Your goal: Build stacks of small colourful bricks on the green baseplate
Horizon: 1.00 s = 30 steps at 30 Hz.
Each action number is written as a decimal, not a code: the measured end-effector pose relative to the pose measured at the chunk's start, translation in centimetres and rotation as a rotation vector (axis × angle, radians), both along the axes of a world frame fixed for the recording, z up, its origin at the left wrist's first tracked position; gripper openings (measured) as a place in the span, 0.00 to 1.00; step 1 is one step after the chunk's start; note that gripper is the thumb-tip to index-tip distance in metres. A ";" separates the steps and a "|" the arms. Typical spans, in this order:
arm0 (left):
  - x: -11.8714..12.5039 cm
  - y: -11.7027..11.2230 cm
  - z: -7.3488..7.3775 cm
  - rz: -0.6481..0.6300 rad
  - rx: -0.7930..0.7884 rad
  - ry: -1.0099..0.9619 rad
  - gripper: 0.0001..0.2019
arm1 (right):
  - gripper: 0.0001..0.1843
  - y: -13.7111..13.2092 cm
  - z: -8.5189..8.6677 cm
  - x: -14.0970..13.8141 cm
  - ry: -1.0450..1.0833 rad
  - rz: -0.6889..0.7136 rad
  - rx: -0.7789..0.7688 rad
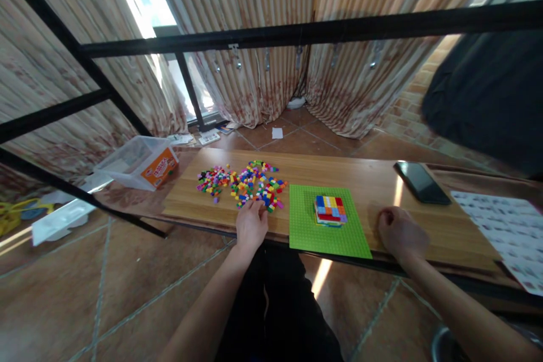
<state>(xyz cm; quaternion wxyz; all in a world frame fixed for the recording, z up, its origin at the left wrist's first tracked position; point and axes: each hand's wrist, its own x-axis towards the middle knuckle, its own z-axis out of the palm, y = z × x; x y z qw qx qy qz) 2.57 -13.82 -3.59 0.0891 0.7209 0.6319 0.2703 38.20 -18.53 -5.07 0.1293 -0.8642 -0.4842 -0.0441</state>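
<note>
My left hand (251, 224) reaches to the near edge of a pile of small coloured toy bricks (250, 181). Its fingers are bent and drawn together against the bricks; whether one is pinched between them is too small to tell. To the right of the pile lies a green baseplate (303, 226). On it stands a compact block of stacked bricks (330, 210), with a patchwork top of blue, yellow, red, white and orange. My right hand (401, 233) rests on the table right of the baseplate, curled into a loose fist, and the inside of it is hidden.
Everything lies on a long wooden table (360, 172). A dark phone (422, 182) and a printed sheet (500, 232) lie at the right. A clear plastic box (136, 164) with an orange label stands at the left end. Black metal bars (271, 37) cross beyond the table.
</note>
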 end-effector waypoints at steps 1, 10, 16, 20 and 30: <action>0.1 0.1 0.0 -0.004 0.001 0.000 0.12 | 0.17 0.0 0.0 0.0 -0.005 -0.001 -0.005; 1.0 -0.3 -0.3 -0.032 0.075 -0.089 0.14 | 0.17 0.0 0.0 -0.1 -0.022 -0.009 -0.008; 2.8 0.6 0.4 -0.150 0.112 0.059 0.12 | 0.17 0.0 0.1 -0.1 -0.030 -0.006 -0.031; 3.3 1.5 0.8 -0.178 0.098 0.151 0.08 | 0.17 0.1 0.2 -0.1 -0.017 -0.007 -0.020; 3.2 2.7 0.4 -0.207 0.119 0.214 0.05 | 0.16 0.1 0.6 -0.4 0.010 -0.013 -0.019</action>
